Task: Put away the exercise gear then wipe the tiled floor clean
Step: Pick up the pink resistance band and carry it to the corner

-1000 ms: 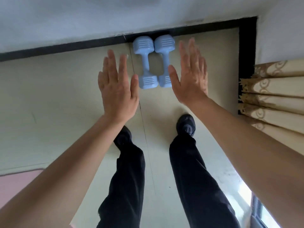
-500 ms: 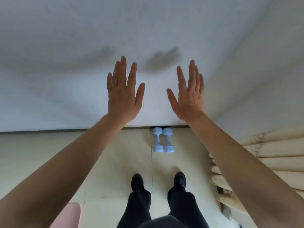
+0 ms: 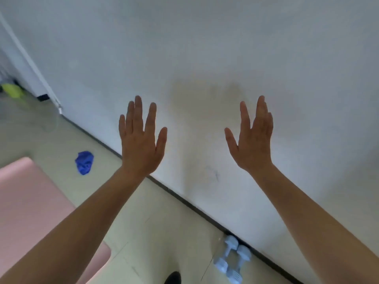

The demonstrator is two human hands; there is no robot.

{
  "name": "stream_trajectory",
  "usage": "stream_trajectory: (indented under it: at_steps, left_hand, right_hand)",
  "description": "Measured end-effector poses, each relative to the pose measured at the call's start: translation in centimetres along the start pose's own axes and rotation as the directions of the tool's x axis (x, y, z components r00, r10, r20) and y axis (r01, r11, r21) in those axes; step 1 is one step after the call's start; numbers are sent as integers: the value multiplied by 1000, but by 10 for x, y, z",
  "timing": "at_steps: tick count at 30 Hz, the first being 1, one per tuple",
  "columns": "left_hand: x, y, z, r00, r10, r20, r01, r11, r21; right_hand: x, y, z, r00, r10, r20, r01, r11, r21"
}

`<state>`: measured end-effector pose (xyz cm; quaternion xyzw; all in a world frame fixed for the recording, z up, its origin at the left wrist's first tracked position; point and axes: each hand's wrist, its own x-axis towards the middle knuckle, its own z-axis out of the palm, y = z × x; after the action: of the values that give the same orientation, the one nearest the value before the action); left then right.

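Holding left hand and right hand up, fingers spread wide, gripping nothing. Seeing the pink mat lying low left, closer to the left hand, with dumbbells sitting near-right by the wall.

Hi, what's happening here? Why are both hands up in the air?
A person is tidying up after exercise. The left hand and right hand are raised, open, holding nothing. Two light blue dumbbells lie side by side on the tiled floor by the wall. A pink mat lies at left, and a crumpled blue cloth lies beyond it, untouched.
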<state>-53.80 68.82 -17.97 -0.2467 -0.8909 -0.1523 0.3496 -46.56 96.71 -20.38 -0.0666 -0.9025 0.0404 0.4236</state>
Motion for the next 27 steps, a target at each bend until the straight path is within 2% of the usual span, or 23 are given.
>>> stream_trajectory:
  at_steps: [3, 7, 11, 15, 19, 22, 27]
  left_hand:
    - [-71, -26, -41, 982, -176, 74, 167, 980, 108]
    - [-160, -69, -113, 917, -367, 156, 317, 908, 274]
    - [-217, -117, -201, 872, -485, 72, 422, 818, 391]
    - [-263, -163, -288, 834, -550, -48, 514, 742, 431]
    - [-337, -216, -374, 821, -560, -106, 538, 700, 469]
    - [-400, -267, -442, 796, -594, -120, 566, 659, 495]
    - [-474, -346, -526, 744, -652, -147, 608, 570, 553]
  right_hand:
    - [-28, -48, 13, 991, -88, 101, 75, 989, 127]
    - [-55, -139, 11, 967, -166, 194, 109, 956, 272]
    - [-62, -235, -11, 934, -321, 155, 239, 885, 399]
    - [-69, -340, -40, 912, -398, 97, 315, 833, 454]
    - [-98, -460, -61, 887, -457, 64, 366, 780, 507]
    - [-138, -561, -75, 879, -466, 98, 337, 755, 562]
    - [-199, -711, -93, 777, -624, 84, 458, 652, 604]
